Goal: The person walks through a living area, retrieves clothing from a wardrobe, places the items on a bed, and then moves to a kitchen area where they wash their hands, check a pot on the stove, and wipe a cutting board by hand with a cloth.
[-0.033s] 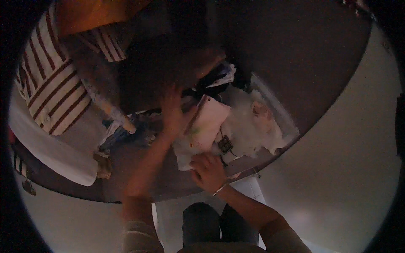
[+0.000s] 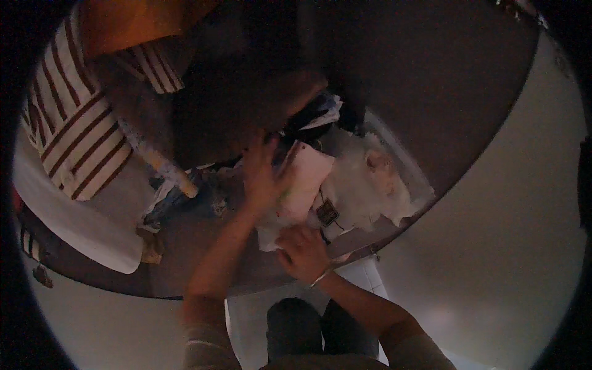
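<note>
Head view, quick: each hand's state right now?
Left hand: open, beside the pale sheet.
Right hand: fingers curled near the sheet; grip can't be told.

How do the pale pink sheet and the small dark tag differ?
Size: the pink sheet is clearly larger than the dark tag.
Colour: the sheet is mostly pale pink; the tag is dark with lighter markings.
Shape: the sheet is elongated; the tag roughly square.
Shared: both lie right of the left hand.

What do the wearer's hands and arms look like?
No gloves on the left hand or right hand. A thin, pale bracelet circles the right wrist; none shows on the left. Sleeves look dull grey-brown, leaving the forearms bare. Too dim to make out rings or markings.
</note>
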### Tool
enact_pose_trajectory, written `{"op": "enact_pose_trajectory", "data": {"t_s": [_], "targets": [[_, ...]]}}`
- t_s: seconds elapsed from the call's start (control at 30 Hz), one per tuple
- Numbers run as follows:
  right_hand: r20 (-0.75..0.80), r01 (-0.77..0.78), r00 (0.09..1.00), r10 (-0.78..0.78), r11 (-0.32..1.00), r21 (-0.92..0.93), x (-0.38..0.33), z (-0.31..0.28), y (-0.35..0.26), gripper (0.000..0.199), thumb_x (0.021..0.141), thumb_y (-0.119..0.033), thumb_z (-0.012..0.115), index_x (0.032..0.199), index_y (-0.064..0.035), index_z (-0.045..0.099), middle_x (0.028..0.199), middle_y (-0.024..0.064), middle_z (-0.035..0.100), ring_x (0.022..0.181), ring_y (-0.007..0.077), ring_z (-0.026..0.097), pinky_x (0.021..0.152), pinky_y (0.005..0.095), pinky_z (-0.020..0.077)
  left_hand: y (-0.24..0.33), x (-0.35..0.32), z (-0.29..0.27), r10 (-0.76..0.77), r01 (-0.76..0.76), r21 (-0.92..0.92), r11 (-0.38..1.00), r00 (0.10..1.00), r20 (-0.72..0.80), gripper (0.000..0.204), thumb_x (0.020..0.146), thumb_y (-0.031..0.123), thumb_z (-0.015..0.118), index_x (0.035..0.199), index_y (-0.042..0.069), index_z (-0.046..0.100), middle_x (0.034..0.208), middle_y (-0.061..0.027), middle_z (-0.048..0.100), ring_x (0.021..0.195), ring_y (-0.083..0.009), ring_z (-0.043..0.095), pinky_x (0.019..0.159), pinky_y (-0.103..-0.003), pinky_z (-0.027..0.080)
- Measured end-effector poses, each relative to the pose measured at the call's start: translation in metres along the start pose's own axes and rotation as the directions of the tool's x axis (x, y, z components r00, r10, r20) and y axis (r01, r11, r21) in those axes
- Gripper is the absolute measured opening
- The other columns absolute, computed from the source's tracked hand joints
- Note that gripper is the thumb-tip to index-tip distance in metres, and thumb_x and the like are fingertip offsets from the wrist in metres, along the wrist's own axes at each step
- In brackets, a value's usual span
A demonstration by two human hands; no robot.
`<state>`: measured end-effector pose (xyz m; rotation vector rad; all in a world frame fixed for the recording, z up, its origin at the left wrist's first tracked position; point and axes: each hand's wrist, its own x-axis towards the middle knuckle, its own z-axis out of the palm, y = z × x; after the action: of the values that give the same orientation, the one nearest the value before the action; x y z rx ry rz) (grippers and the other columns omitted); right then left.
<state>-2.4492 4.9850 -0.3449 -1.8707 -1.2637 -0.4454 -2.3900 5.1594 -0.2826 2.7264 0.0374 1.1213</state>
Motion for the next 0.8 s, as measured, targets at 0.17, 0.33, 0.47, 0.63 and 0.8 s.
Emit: {"op": "enact_pose_trajectory", "data": {"t_s": [0.17, 0.33, 0.47, 0.63, 0.8], "targets": [[-0.103, 0.002, 0.995, -0.001, 1.000, 0.003, -0.001, 0.003, -0.004, 0.019, 0.065, -0.015, 0.060, 0.081, -0.0120, 0.051, 0.094, 0.0058, 0.050, 0.086, 0.0238, 0.048, 0.070, 0.0388, 0.0364, 0.053, -0.016, 0.015, 0.020, 0.028, -0.227, 0.974, 0.978, 0.207, 0.074, 0.061, 0.029, 0.072, 0.124, 0.010, 0.038, 0.134, -0.0197, 0.025, 0.122, -0.0368, 0.026, 0.095, -0.047, 0.029], [-0.108, 0.002, 0.994, 0.001, 1.000, 0.022, -0.002, 0.006, 0.000, 0.017, 0.065, -0.016, 0.060, 0.078, -0.0118, 0.051, 0.087, 0.0057, 0.049, 0.083, 0.0243, 0.047, 0.069, 0.0383, 0.0366, 0.031, -0.018, 0.018, 0.091, -0.007, -0.341, 0.940, 0.968, 0.233, 0.065, 0.062, 0.011, 0.069, 0.122, 0.012, 0.043, 0.132, -0.0168, 0.031, 0.119, -0.0329, 0.034, 0.095, -0.038, 0.032], [-0.108, 0.008, 0.994, -0.004, 0.999, 0.036, 0.000, 0.001, -0.002, 0.017, 0.065, -0.015, 0.061, 0.078, -0.0112, 0.051, 0.086, 0.0058, 0.049, 0.083, 0.0248, 0.048, 0.071, 0.0386, 0.0379, 0.018, -0.028, 0.005, 0.112, -0.003, -0.300, 0.954, 0.931, 0.348, 0.058, 0.066, 0.002, 0.061, 0.120, 0.014, 0.045, 0.133, -0.0114, 0.031, 0.121, -0.0297, 0.033, 0.096, -0.037, 0.032], [-0.098, 0.032, 0.995, -0.024, 0.996, 0.087, -0.004, 0.000, 0.002, 0.016, 0.066, -0.013, 0.061, 0.077, -0.0103, 0.051, 0.083, 0.0069, 0.050, 0.079, 0.0259, 0.049, 0.071, 0.0386, 0.0402, 0.011, -0.045, -0.007, 0.063, -0.039, -0.064, 0.997, 0.903, 0.424, 0.053, 0.066, -0.001, 0.058, 0.115, 0.018, 0.050, 0.132, -0.0058, 0.034, 0.122, -0.0261, 0.032, 0.096, -0.039, 0.031], [-0.097, 0.074, 0.993, -0.060, 0.987, 0.144, -0.010, 0.002, 0.008, 0.017, 0.065, -0.014, 0.062, 0.077, -0.0087, 0.051, 0.081, 0.0089, 0.050, 0.079, 0.0272, 0.049, 0.069, 0.0384, 0.0402, 0.010, -0.055, -0.013, 0.003, 0.012, -0.034, 0.999, 0.906, 0.424, 0.057, 0.060, 0.000, 0.061, 0.112, 0.023, 0.052, 0.130, -0.0037, 0.036, 0.124, -0.0242, 0.029, 0.097, -0.046, 0.025]]}}
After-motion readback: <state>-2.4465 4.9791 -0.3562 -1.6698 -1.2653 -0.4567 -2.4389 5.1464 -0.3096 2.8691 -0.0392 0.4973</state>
